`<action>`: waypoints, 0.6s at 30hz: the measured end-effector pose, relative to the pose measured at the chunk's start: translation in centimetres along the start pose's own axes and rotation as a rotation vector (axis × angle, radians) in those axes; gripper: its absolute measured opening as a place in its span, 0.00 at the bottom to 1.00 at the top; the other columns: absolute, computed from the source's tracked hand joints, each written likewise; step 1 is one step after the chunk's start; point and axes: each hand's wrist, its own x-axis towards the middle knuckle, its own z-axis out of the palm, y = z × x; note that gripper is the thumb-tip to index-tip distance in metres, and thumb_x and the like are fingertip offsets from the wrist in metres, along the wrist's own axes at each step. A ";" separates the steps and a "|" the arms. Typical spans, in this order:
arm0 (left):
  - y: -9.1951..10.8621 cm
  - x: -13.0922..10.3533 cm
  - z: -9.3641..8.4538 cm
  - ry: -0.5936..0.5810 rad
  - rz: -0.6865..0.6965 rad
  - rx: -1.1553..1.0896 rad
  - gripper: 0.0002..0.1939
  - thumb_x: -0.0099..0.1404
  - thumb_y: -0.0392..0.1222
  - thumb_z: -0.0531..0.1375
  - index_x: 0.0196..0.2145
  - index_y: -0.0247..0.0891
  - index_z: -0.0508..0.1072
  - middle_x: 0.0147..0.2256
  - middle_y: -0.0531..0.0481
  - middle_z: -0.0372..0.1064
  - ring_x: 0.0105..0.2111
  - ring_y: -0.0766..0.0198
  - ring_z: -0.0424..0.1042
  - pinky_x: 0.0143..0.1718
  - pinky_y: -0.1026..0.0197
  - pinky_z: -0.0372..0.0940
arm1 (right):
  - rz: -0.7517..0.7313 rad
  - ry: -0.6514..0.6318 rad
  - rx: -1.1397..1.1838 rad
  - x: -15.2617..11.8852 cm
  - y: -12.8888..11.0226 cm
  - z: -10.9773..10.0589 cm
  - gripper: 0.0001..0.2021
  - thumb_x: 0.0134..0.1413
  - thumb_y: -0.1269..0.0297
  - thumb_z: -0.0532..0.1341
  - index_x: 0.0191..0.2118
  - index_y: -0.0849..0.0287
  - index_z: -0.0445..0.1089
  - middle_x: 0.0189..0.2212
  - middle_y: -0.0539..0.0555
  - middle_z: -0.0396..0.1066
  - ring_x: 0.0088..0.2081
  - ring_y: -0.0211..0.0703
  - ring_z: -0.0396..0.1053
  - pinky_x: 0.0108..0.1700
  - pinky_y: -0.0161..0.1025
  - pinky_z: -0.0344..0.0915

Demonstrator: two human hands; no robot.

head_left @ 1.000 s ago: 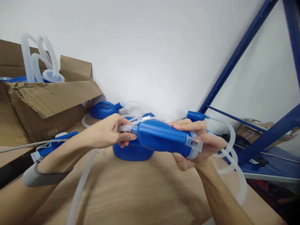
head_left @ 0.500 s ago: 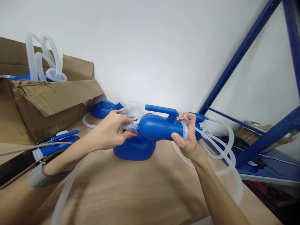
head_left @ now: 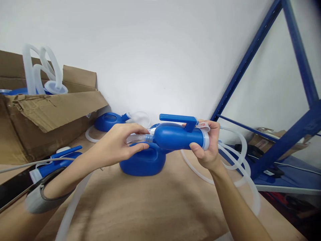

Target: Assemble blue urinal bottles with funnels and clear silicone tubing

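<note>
- Bottle, blue and roughly level, is held up above the table near mid-view. Its handle is at 12 o'clock, its white collar at 3 and the clear tube at 9.
- Right hand is closed around the collar end, thumb in front.
- Left hand has thumb and forefinger parted on either side of the tube; I cannot tell whether they press on it. A grey band circles that wrist.
- Jug, blue, stands on the table at 8 o'clock from the bottle, partly hidden by the left hand.
- Far jug, also blue, sits farther back, towards 9 o'clock.
- 2nd bottle lies near 9 o'clock, by the left forearm.
- Box stands open behind it; white hoses arch out towards 10 o'clock.
- White loops spread around 4 o'clock, near a blue rack.
</note>
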 end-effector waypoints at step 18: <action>-3.2 0.2 0.1 -0.320 -0.205 0.106 0.33 0.69 0.61 0.55 0.65 0.41 0.66 0.40 0.47 0.78 0.37 0.53 0.76 0.36 0.59 0.64 | 0.623 0.413 0.164 2.0 2.9 -3.1 0.21 0.45 0.50 0.71 0.43 0.55 0.71 0.42 0.53 0.73 0.36 0.44 0.72 0.30 0.38 0.73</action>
